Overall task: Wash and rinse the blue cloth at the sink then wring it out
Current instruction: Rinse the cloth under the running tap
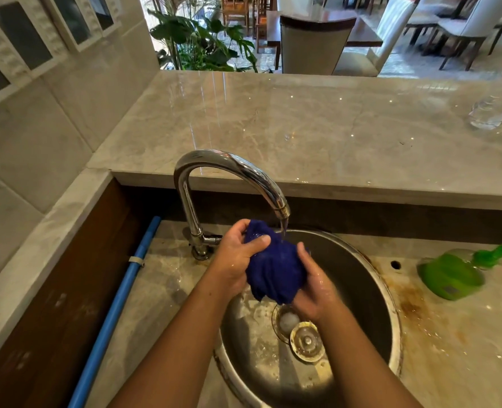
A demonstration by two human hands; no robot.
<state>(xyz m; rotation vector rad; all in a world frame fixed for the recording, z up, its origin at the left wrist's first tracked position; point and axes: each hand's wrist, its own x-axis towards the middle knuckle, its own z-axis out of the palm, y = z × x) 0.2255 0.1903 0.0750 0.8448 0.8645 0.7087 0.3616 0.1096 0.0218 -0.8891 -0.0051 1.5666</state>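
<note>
A dark blue cloth is bunched up between both my hands, over the round steel sink. My left hand grips its upper left side, thumb across the top. My right hand clasps its lower right side and looks wet. The curved chrome tap ends just above the cloth, and a thin stream of water falls from its spout onto the cloth's top. The cloth's lower edge hangs above the drain.
A loose metal drain strainer lies in the sink bottom. A green bottle lies on its side on the stained counter to the right. A clear glass stands on the raised marble ledge. A blue pipe runs along the left.
</note>
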